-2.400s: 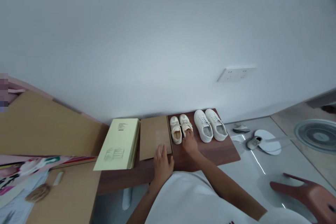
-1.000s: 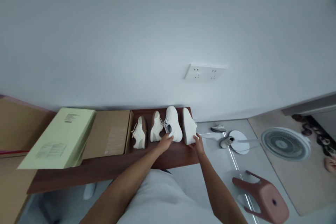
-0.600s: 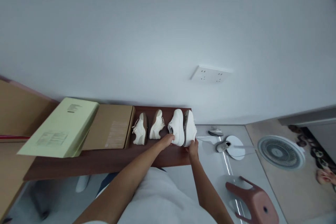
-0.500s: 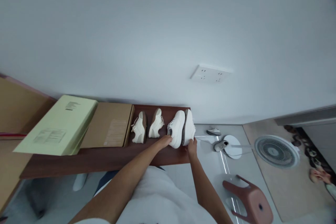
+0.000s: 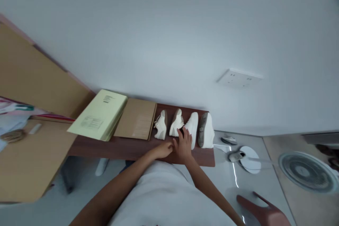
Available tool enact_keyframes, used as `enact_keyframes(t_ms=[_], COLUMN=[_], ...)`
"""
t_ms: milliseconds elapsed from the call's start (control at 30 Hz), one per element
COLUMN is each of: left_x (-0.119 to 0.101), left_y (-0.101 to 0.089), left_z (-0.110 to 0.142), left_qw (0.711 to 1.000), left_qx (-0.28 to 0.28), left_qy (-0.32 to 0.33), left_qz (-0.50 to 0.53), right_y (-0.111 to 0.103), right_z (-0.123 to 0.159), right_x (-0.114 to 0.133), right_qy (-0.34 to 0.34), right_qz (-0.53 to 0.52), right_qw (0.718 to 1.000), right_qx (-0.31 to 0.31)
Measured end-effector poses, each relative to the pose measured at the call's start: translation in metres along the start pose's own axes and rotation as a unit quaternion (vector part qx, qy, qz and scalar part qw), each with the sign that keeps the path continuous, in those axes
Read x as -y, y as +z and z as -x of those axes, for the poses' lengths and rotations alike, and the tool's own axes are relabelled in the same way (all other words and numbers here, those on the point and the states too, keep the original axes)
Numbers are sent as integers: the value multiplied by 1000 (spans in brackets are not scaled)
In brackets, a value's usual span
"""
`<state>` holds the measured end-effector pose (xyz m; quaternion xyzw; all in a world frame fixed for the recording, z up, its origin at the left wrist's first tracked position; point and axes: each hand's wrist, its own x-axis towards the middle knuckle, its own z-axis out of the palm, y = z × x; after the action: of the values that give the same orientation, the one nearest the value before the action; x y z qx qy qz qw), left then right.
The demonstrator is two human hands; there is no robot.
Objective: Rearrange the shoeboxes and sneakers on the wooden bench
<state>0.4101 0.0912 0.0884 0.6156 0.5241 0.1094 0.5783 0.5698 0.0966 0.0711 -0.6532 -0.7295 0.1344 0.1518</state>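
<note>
Four shoes stand in a row on a narrow dark-brown wooden shelf (image 5: 116, 148). On the left are a cream shoe (image 5: 160, 125) and its mate, another cream shoe (image 5: 176, 123), lying on their sides with brownish soles. To their right are a white shoe (image 5: 192, 129) and a second white shoe (image 5: 208, 130), tipped with its dark sole facing left. My right hand (image 5: 183, 145) is open, fingers spread, over the lower edge of the nearer white shoe; contact is unclear. My left hand (image 5: 164, 149) is over the shelf below the cream shoes, fingers curled, nothing visible in them.
A brown cardboard box (image 5: 136, 118) and a tilted pale-green box (image 5: 102, 116) rest left of the shoes. A large open cardboard box (image 5: 34, 159) is at far left. On the right floor are loose shoes, a white disc (image 5: 250, 162), a fan (image 5: 304, 171) and a reddish stool (image 5: 262, 210).
Both hands have let go of the white shoes and moved left. The white shoes now stand apart, the right one showing its sole. The view has turned left.
</note>
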Motion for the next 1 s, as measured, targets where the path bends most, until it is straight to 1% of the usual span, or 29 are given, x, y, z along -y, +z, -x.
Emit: enact_keyframes(t_ms=[33, 100, 167, 200, 267, 333, 400, 433, 467, 500, 533, 567, 600, 667, 700, 733, 767, 800, 867, 933, 1000], left_x=[6, 20, 39, 51, 77, 107, 137, 151, 163, 175, 185, 194, 202, 214, 218, 222, 227, 230, 238, 245, 251], left_y=[-15, -44, -72, -85, -111, -137, -162, -175, -188, -200, -213, -225, -237, -259, -270, -280, -289, -297, -309, -315, -316], left_z=[15, 47, 82, 99, 133, 163, 187, 198, 206, 214, 219, 223, 226, 227, 225, 222, 218, 214, 203, 193, 186], left_qw=[999, 995, 986, 980, 964, 944, 925, 917, 909, 900, 892, 881, 870, 850, 846, 846, 848, 852, 861, 870, 881], left_qx=[-32, -90, -143, -168, -225, -284, -334, -356, -376, -396, -418, -441, -465, -507, -516, -518, -515, -508, -489, -459, -425], left_qy=[-16, -45, -61, -67, -83, -102, -120, -126, -130, -134, -137, -140, -142, -139, -131, -123, -117, -116, -138, -178, -207], left_qz=[6, 24, 63, 84, 115, 130, 133, 131, 128, 120, 109, 95, 75, 26, 0, -21, -36, -41, -29, -3, 13], right_y=[6, 17, 23, 25, 23, 18, 11, 9, 9, 12, 18, 27, 39, 66, 79, 89, 97, 101, 102, 97, 96], right_z=[-8, -25, -41, -47, -56, -58, -56, -54, -52, -48, -44, -38, -33, -23, -20, -19, -20, -22, -28, -30, -25], right_x=[12, 29, 36, 35, 29, 21, 22, 28, 40, 58, 80, 106, 134, 185, 205, 218, 226, 228, 223, 219, 230], right_qy=[31, 130, 213, 227, 225, 216, 222, 225, 220, 200, 166, 114, 48, -60, -81, -90, -92, -88, -82, -70, -61], right_qz=[-12, -34, -49, -58, -65, -45, -8, 16, 43, 68, 89, 103, 106, 111, 122, 135, 145, 153, 155, 139, 92], right_qw=[999, 988, 967, 960, 956, 959, 959, 959, 963, 968, 976, 984, 989, 983, 979, 976, 974, 973, 973, 976, 984], right_qx=[28, 78, 130, 154, 180, 180, 178, 169, 153, 132, 110, 94, 96, 130, 141, 148, 150, 151, 153, 153, 140])
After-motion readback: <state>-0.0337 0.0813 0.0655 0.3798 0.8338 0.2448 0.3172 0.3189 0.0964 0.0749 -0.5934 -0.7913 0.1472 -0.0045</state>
